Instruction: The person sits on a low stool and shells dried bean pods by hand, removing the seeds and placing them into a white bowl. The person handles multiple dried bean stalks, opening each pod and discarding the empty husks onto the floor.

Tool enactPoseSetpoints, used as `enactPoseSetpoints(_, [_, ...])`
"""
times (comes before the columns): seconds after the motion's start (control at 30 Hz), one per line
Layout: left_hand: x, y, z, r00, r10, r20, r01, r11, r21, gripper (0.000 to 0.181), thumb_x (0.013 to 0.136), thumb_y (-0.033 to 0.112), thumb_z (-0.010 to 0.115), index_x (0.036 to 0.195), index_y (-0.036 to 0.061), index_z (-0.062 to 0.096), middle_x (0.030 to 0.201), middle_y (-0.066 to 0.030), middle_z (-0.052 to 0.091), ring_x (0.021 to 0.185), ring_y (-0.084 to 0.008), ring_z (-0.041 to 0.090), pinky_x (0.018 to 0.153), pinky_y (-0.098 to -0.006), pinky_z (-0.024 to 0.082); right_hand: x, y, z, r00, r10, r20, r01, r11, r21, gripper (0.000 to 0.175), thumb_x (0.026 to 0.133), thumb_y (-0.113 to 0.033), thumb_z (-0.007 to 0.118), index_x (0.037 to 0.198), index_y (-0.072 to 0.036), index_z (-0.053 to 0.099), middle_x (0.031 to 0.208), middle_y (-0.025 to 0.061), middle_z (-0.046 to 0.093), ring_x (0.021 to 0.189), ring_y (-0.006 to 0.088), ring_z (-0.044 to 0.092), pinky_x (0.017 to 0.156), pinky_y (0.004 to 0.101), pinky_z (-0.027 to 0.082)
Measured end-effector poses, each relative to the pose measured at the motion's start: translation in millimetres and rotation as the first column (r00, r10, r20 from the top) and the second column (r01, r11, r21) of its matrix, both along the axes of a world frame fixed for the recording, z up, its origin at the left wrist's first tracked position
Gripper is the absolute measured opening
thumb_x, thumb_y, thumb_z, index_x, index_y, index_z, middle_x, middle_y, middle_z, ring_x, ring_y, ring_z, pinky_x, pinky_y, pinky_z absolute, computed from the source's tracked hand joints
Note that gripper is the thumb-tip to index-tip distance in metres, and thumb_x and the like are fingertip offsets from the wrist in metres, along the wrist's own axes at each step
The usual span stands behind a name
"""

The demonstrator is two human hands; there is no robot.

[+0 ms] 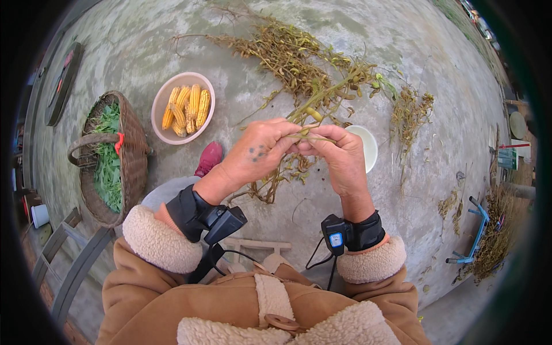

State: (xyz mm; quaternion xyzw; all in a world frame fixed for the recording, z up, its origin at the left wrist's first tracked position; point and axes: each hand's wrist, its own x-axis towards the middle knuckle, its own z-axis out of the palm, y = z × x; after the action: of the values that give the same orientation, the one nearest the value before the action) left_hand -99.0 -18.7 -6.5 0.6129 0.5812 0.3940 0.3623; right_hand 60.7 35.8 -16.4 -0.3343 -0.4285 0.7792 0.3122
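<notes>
A stalk of a bean plant, with yellow-green pods [315,114] hanging from it, is held before me over the concrete ground. My left hand [263,148] grips its stems. My right hand [340,151] pinches the same plant close beside the left thumb; whether a pod or a thin stem is between those fingertips is hidden. Behind the right hand, partly covered, stands a white bowl [368,144]. Beyond both hands lies a heap of dried bean plants [289,60] with many pods. More stalks [269,189] show below the hands.
A pink basin [157,125] of corn cobs [194,103] stands left. Near it is a wicker basket [133,159] with green leaves [108,172]. Loose stalks [407,112] lie right, and a blue metal frame [478,228] stands farther right. A grey ladder-like frame [79,271] is lower left.
</notes>
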Motion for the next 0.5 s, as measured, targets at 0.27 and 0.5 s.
enactPoseSetpoints(0.27, [3.8, 0.2, -7.2, 1.0, 0.001, -0.022, -0.001, 1.0, 0.004, 0.016, 0.084, 0.002, 0.047, 0.096, -0.0036, 0.056, 0.074, -0.0101, 0.056, 0.065, -0.0165, 0.06, 0.056, -0.0255, 0.047, -5.7, -4.5, -2.5, 0.994, -0.084, 0.064, 0.082, 0.996, 0.035, 0.013, 0.081, -0.003, 0.053, 0.09, 0.005, 0.056, 0.081, 0.0118, 0.063, 0.071, 0.0168, 0.063, 0.065, 0.0242, 0.05])
enactPoseSetpoints(0.5, [7.8, -0.5, -10.1, 0.999, 0.049, -0.007, -0.049, 0.997, -0.055, 0.015, 0.084, 0.0, 0.045, 0.094, -0.0055, 0.055, 0.077, -0.0104, 0.056, 0.067, -0.0158, 0.061, 0.057, -0.0256, 0.049, -7.0, -4.6, -1.9, 0.991, -0.104, 0.085, 0.104, 0.995, 0.002, 0.015, 0.079, -0.005, 0.057, 0.09, 0.005, 0.056, 0.078, 0.0091, 0.062, 0.07, 0.0148, 0.062, 0.065, 0.0236, 0.05])
